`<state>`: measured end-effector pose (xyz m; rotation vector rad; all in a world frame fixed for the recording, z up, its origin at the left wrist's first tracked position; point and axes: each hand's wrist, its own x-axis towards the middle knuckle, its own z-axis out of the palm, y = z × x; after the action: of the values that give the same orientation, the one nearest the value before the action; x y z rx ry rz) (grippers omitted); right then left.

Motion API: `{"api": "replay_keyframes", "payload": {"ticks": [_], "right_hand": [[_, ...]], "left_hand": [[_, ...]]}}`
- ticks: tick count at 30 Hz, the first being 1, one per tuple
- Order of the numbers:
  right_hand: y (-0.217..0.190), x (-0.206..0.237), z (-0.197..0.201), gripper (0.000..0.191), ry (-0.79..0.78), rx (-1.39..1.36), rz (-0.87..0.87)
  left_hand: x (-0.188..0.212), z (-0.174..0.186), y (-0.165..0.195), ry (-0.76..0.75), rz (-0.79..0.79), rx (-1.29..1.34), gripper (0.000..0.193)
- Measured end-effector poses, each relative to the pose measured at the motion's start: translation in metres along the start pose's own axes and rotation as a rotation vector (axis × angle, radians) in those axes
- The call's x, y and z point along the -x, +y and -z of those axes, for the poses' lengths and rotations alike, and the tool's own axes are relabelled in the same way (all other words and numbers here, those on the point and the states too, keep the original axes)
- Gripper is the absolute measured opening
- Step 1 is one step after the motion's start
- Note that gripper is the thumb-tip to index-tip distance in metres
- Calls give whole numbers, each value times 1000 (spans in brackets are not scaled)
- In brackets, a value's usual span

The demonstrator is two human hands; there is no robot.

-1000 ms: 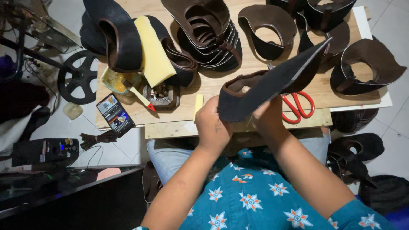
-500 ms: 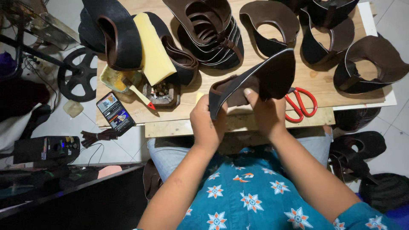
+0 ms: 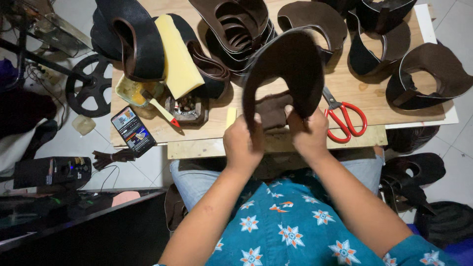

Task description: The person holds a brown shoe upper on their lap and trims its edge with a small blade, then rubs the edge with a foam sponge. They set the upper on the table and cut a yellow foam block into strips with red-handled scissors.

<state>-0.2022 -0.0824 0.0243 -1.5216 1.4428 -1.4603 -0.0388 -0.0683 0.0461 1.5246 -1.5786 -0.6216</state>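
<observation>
Head view shows both hands closed on one dark brown shoe upper piece [image 3: 288,69]. The left hand [image 3: 242,143] pinches its left leg between thumb and fingers; the right hand [image 3: 309,134] grips the right leg the same way, apparently so the two ends can be bent toward each other and the piece held open. It is lifted above the near edge of the wooden board [image 3: 197,133], in front of the person's chest. Its long axis runs roughly from six to twelve o'clock, the rounded closed end pointing to twelve, the open ends down at six in the hands. Just at three o'clock of the right hand lie red-handled scissors [image 3: 345,116]. At nine o'clock sit a small dish [image 3: 185,109], a glue tub with brush [image 3: 133,91] and a phone [image 3: 133,130]. At ten o'clock leans a yellow foam block [image 3: 177,54]; more uppers [image 3: 423,74] lie from twelve to two.
</observation>
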Motion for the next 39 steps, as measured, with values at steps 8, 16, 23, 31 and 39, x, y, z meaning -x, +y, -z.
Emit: {"api": "replay_keyframes", "payload": {"ticks": [8, 16, 23, 31, 39], "right_hand": [[-4, -22, 27, 7, -23, -326, -302], [-39, -13, 52, 23, -152, -581, -718], [-55, -3, 76, 36, -252, -596, -477], [-45, 25, 71, 48, -326, -1064, -699], [-2, 49, 86, 42, -561, -1089, -760]], "left_hand": [[6, 17, 34, -86, -254, 347, 54], [1, 36, 47, -534, 247, 985, 35], [1, 54, 81, -435, -14, 366, 26], [15, 74, 92, -656, -309, 322, 21], [36, 86, 96, -759, -451, 391, 22]]}}
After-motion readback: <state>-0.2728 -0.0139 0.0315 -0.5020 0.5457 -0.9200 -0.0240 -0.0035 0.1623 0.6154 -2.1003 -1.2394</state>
